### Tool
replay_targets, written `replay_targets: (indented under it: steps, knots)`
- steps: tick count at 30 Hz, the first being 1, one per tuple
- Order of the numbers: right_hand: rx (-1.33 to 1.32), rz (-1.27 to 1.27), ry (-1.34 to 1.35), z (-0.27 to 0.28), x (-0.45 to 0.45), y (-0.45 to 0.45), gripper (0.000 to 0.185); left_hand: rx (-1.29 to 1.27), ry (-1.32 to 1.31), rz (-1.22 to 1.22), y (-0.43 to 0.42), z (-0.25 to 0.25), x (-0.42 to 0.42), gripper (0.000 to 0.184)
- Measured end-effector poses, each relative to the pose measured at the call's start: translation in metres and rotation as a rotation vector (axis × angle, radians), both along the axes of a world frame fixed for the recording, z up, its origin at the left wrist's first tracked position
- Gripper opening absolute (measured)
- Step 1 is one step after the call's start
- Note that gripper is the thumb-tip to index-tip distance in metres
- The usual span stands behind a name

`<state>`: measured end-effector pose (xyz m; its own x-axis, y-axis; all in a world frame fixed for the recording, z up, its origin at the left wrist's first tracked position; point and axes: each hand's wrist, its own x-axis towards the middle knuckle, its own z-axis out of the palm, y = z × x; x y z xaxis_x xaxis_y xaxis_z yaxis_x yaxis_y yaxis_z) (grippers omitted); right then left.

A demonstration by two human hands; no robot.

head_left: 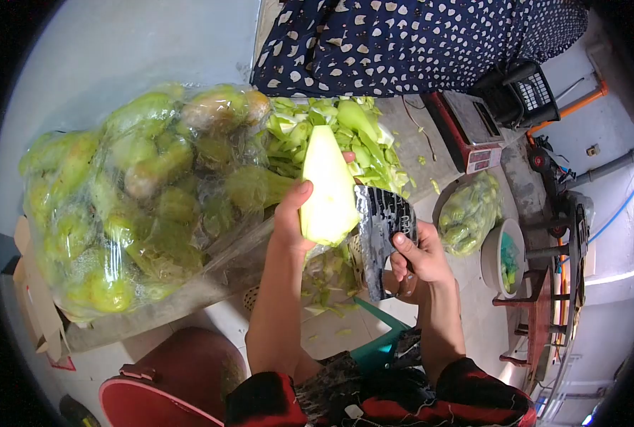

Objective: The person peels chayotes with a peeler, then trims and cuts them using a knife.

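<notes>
Clasps a peeled green papaya [325,196] in the left hand [292,220], thumb on the near face, one fingertip visible at the far side, remaining fingers hidden behind. Holds it raised over the near edge of the tabletop [425,155]. Grips a broad, dark-bladed cleaver [382,224] in the right hand [427,260], fingers curled, thumb flat on the blade; handle hard to make out. Places the blade just beside the papaya; cannot tell if touching. Partly conceals cut green pieces [363,135] behind the papaya. At the tabletop's left end, see a clear plastic bag [135,206] of whole fruit, blurred by glare. At the right end, see a scale [468,128]. Cuts off a red bin [175,373] at the bottom.
</notes>
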<state>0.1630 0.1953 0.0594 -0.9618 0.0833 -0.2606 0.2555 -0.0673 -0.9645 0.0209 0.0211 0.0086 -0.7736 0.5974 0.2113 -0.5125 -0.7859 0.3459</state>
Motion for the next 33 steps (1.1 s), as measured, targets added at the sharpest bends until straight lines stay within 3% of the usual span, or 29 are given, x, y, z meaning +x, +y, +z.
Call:
replay_targets:
  steps: [8,30,33]
  knots:
    - [-0.017,0.002,0.004,-0.003,-0.007,-0.018,0.025,0.006,0.069,-0.117,0.017,-0.013,0.006,0.075]
    - [-0.147,-0.081,-0.049,-0.010,-0.017,-0.033,0.027,-0.044,-0.048,-0.097,0.016,-0.001,0.004,0.055]
    - [-0.118,-0.093,-0.067,-0.017,-0.020,-0.032,0.028,-0.256,-0.017,-0.046,0.013,-0.004,0.000,0.045]
